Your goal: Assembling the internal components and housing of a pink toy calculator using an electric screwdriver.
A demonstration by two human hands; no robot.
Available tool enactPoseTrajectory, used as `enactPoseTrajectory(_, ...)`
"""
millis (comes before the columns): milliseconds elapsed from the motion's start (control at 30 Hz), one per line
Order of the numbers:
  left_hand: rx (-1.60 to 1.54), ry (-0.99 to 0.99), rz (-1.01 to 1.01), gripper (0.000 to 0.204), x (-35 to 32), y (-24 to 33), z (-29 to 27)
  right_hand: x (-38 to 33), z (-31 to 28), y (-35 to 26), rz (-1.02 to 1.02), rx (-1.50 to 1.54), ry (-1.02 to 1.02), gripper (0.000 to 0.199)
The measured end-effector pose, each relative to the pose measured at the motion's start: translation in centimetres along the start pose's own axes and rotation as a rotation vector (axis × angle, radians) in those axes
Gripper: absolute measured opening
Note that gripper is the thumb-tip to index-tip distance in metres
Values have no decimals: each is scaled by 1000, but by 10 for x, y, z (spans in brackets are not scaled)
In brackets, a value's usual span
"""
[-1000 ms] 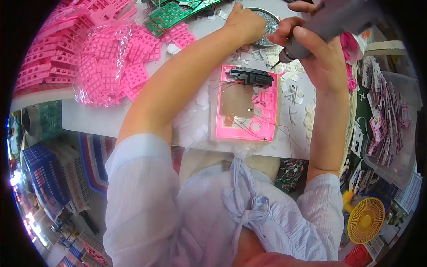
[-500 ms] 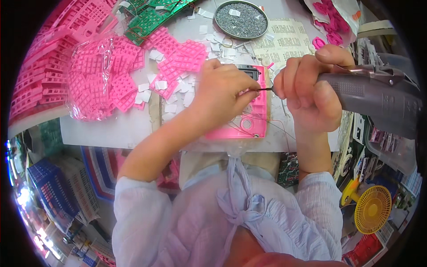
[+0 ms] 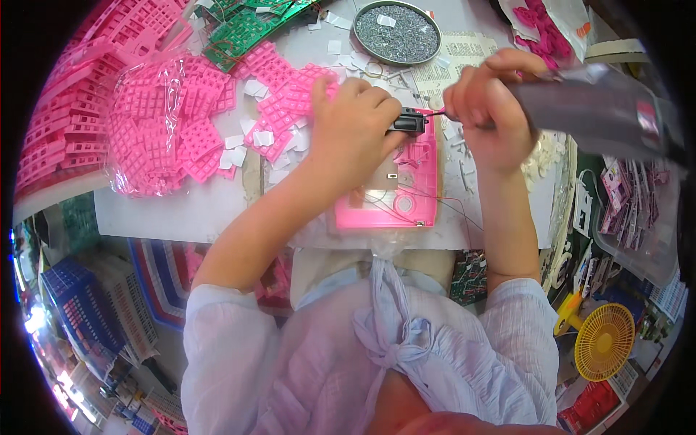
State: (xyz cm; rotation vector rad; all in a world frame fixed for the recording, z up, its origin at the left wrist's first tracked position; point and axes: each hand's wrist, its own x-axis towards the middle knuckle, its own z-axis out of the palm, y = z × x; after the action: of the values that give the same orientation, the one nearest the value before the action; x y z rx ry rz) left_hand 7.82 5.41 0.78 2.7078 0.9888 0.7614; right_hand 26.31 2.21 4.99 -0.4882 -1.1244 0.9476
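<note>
A pink plastic housing (image 3: 428,167) lies on the table before me, with thin wires across its lower half. At its upper part sits a black plastic part (image 3: 409,123). My left hand (image 3: 353,127), fingers curled, grips this part at its left side; the fingertips are partly hidden. Closed around a dark grey electric screwdriver (image 3: 587,109), my right hand (image 3: 496,109) holds it almost level, blurred by motion. Its thin bit points left and reaches the right end of the black part; whether they touch I cannot tell.
Pink keypad pieces (image 3: 159,123) in a clear bag and white paper bits lie left. A round tin of small screws (image 3: 397,32) stands at the back, green circuit boards (image 3: 254,32) far left. A yellow fan (image 3: 604,341) is at lower right.
My left hand has moved up and slightly left, from a pinch at the bit's tip to the black part. The screwdriver and my right hand have risen toward the far side.
</note>
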Motion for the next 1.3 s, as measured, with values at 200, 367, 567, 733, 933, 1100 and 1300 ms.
enactPoseTrajectory(200,-53,-38,-12,29,-2,-3,4,-8,-6,27,209,-177,120,19)
enactPoseTrajectory(367,-151,-75,10,31,4,-5,7,-8,-13,37,69,-394,-11,20)
enactPoseTrajectory(567,-361,-213,84,35,11,-19,6,19,-24,23,384,-165,-244,39)
enactPoseTrajectory(733,-416,-194,-63,45,-27,-26,-104,45,-166,-21,307,-1017,111,52)
enactPoseTrajectory(933,-267,-756,-473,44,-131,-45,-238,25,-284,-26,640,-1671,108,52)
enactPoseTrajectory(1100,169,-495,-373,47,-152,-21,-231,6,-264,-29,597,-1255,176,41)
enactPoseTrajectory(1300,-1076,-355,-717,33,-81,4,-100,-46,-90,-41,371,-529,5,28)
